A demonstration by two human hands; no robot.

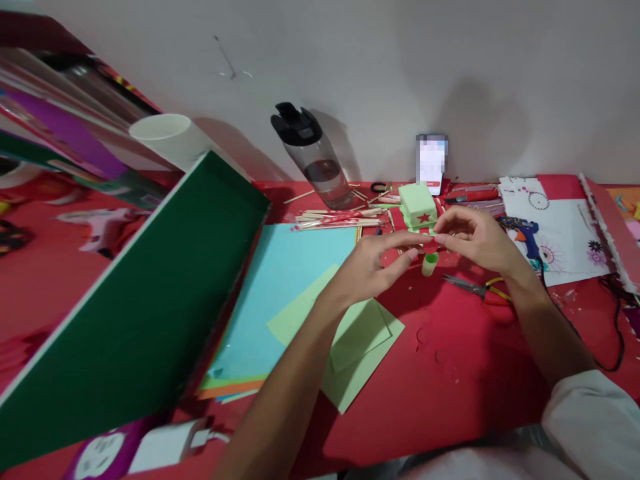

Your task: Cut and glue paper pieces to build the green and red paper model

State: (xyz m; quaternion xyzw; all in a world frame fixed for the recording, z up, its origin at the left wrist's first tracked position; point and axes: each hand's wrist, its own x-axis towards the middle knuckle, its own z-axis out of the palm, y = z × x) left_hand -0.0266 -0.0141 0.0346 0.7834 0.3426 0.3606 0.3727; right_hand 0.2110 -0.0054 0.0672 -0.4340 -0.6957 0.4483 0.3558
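Observation:
My left hand reaches in from the left with its index finger stretched out and its thumb apart. Its index fingertip meets the fingertips of my right hand, which are pinched together. Whatever lies in that pinch is too small to make out. Just behind the fingers stands a small light green paper model with a red star on its side. Below them, a short green paper tube stands on the red table. Yellow-handled pliers lie under my right wrist.
A dark green board leans at the left beside coloured paper sheets and light green pieces. Behind are a water bottle, wooden sticks and a phone. A blue glue gun rests at the right.

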